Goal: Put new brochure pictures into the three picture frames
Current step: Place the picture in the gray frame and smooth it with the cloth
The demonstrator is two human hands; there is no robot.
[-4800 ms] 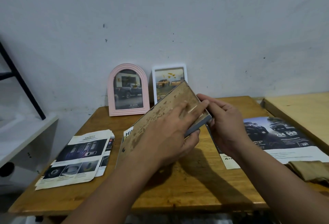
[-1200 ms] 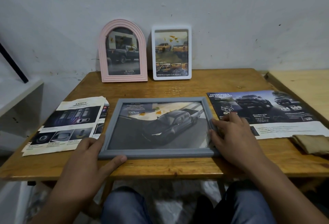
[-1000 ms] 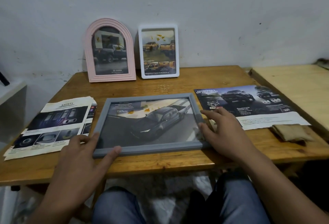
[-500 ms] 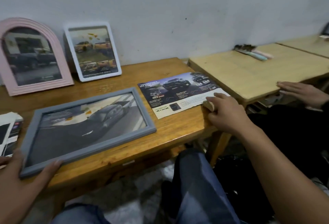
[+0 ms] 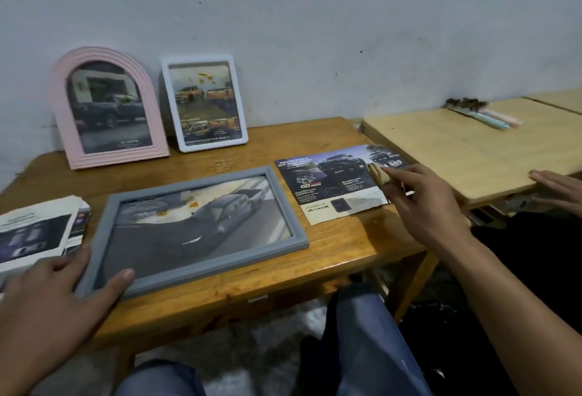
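Lying flat near the front edge of the table (image 5: 252, 288), the grey frame (image 5: 201, 272) holds a picture of a dark pickup on a road. The left hand (image 5: 47, 298) rests at its 7 o'clock corner, fingers spread, thumb on the rim, gripping nothing. At 3 o'clock from the frame, the right hand (image 5: 422, 203) pinches a folded tan cloth (image 5: 379, 173) over the brochure (image 5: 337, 181); half a second ago this hand lay lower, at the table edge. A stack of leaflets (image 5: 37, 231) at 9 o'clock is cut off by the border. At 12 o'clock the pink arched frame (image 5: 107, 109) and the white frame (image 5: 204, 102) lean against the wall, each with a truck picture, blurred. Another person's hand (image 5: 557, 184) shows at the far right, on a lighter table (image 5: 456, 156).
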